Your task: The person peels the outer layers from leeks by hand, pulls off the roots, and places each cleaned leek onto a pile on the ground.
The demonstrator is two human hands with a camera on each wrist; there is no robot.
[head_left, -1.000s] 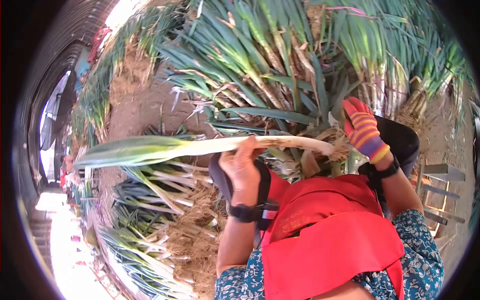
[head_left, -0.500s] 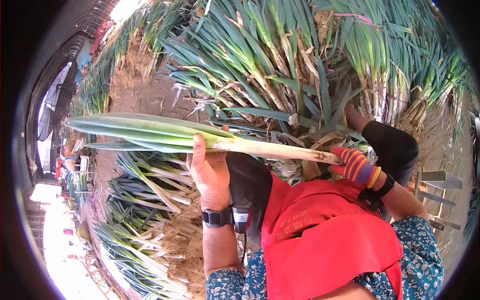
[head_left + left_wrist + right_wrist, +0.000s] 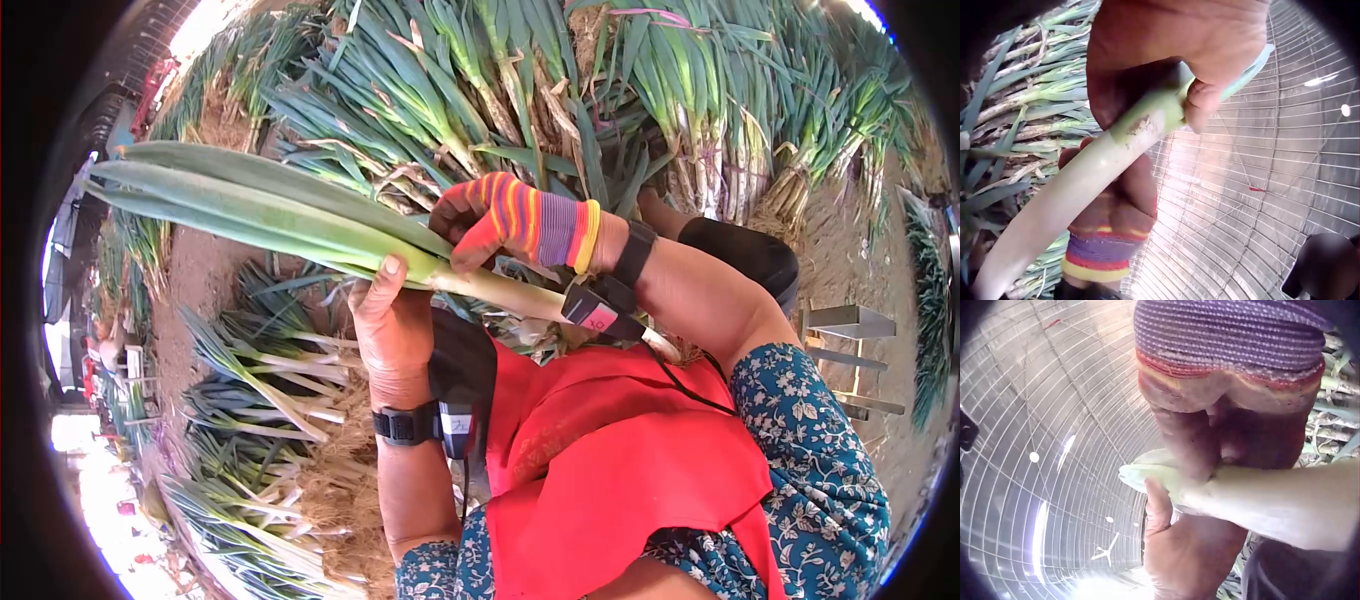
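A long green onion (image 3: 270, 215) lies slantwise across the front of the body in the head view, leaves to the upper left, white shank to the lower right. My bare left hand (image 3: 395, 335) holds it from below where green meets white, thumb up along its near side. My right hand (image 3: 505, 225), in a striped glove, reaches over the top and pinches the same neck with curled fingers. In the left wrist view, a brown patch marks the shank (image 3: 1063, 194). The right wrist view has the gloved fingers (image 3: 1191, 447) against the neck, close to the left thumb.
Trimmed green onions (image 3: 270, 390) with bushy roots (image 3: 340, 490) are heaped at the left. Upright bundles (image 3: 690, 130) stand along the back, and loose onions (image 3: 400, 110) lie before them. A red apron (image 3: 620, 450) covers the lap. A metal stool (image 3: 850, 322) stands at the right.
The right hand has moved from the root end up along the shank to the neck. The left hand has slid toward the leaves, and the onion now tilts more, leaf end higher.
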